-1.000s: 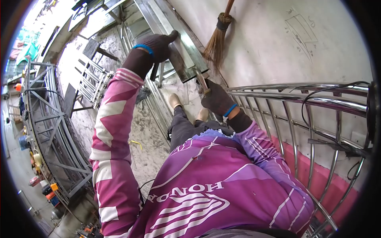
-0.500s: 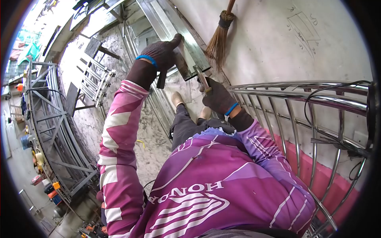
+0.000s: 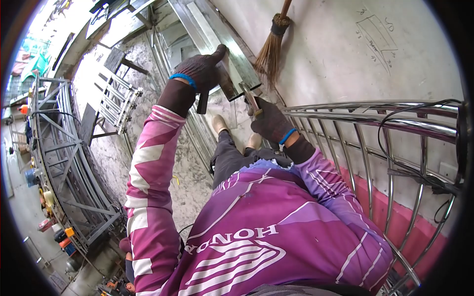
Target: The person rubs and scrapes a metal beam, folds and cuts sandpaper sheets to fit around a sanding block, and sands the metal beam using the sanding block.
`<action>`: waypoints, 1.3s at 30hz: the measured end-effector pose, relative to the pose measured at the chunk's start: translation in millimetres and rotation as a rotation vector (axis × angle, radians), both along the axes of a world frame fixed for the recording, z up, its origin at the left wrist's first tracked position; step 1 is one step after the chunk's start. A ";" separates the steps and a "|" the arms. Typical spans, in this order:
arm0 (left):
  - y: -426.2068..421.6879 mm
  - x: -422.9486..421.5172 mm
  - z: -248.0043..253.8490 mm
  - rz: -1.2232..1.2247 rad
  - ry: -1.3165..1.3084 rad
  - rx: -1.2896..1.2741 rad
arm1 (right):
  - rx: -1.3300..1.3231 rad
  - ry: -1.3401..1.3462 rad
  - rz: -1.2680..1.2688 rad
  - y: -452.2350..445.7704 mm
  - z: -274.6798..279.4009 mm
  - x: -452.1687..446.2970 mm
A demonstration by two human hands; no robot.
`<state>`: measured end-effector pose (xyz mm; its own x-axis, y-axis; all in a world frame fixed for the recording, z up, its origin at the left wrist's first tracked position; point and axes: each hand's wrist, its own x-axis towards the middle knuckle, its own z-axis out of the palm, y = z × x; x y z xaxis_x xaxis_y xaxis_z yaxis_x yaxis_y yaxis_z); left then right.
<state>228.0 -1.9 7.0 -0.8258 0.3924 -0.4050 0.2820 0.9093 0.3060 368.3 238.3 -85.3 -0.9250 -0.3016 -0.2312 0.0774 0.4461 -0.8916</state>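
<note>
My left hand point(image 3: 199, 71), in a dark knit glove with a blue cuff band, is closed around the side of a long metal channel point(image 3: 232, 64), thumb lying over its edge. Below those fingers a short dark flat piece point(image 3: 202, 102) hangs down; what it joins to is hidden. In my right hand point(image 3: 271, 121), also gloved, is a metal hand tool with a brownish handle point(image 3: 254, 102). The tool's tip touches or nearly touches the near end of the channel. Its exact kind is unclear, partly covered by the fingers.
A straw broom point(image 3: 272, 52) leans on the wall, which bears a pencil sketch point(image 3: 377, 37). To the right runs a shiny tubular railing point(image 3: 365, 143) with a black cable. Leftward stand a small metal frame point(image 3: 116, 101) and a rack of metal lengths point(image 3: 74, 158).
My left forearm has shifted slightly to the right. Both hands keep their grips, and the channel and tool stay almost where they were.
</note>
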 end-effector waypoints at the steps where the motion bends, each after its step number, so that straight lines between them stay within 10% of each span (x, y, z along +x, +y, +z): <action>1: -0.8 -0.5 -0.9 -0.002 -0.004 0.020 | 0.033 -0.020 0.032 0.6 -0.4 -0.7; 31: 6.2 36.6 13.3 0.032 0.141 -0.052 | 0.126 0.109 -0.006 -2.0 -1.1 -3.8; 34: 1.0 103.1 1.9 0.069 0.465 0.488 | 0.117 0.138 -0.030 -3.6 -3.0 -2.9; 39: -1.1 172.5 -72.0 0.372 0.368 0.656 | 0.012 0.115 -0.014 -3.9 -11.0 -4.9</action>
<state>400.6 -3.0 -65.0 -0.9828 0.1301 0.1312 0.1842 0.6321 0.7526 363.4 234.3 -96.3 -0.9497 -0.2864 -0.1269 -0.0188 0.4564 -0.8896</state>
